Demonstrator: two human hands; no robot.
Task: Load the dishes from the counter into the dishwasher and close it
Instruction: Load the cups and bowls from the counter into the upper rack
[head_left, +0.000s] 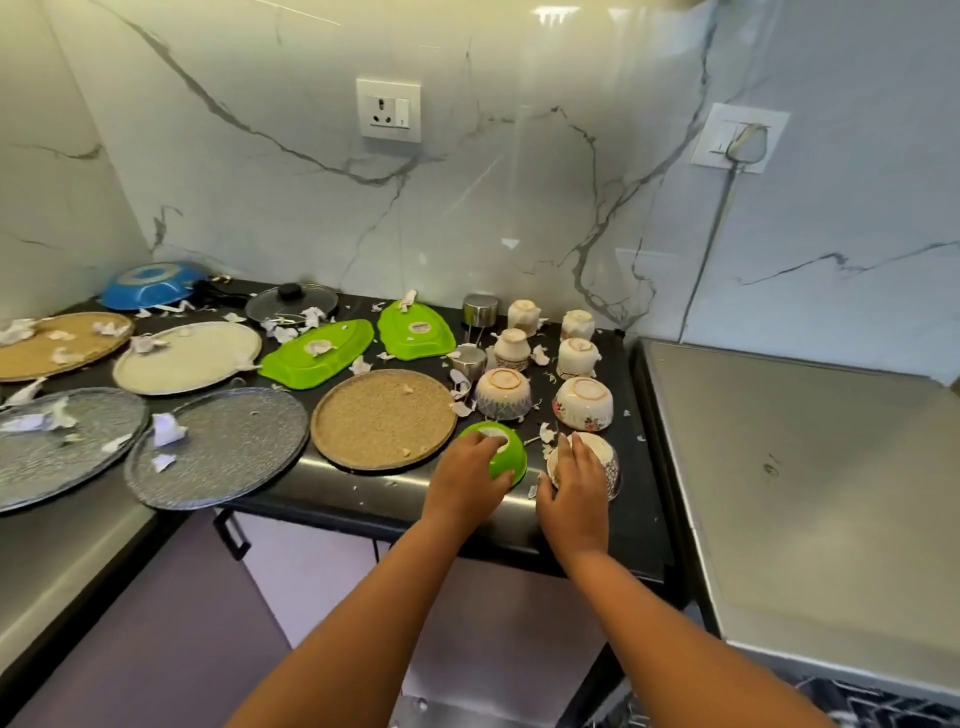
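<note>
Both forearms are reaching over the counter (643, 499) edge. Left hand (467, 483) is curling its fingers round the upturned green bowl (509, 460), just right of the brown plate (382, 418). Right hand (574, 493) is cupping the upturned patterned bowl (605, 462), further right of that plate.

No text is legible (stickers (417, 327) on the green trays (337, 338) blur).

i see my left hand (467, 478) curled over an upturned green bowl (506, 458) at the front edge of the black counter (636, 499), my right hand (574, 493) cupping an upturned patterned bowl (607, 460) just beside it. a brown round plate (382, 418) lies just left of the green bowl, with torn paper scraps (167, 428) scattered about.
</note>
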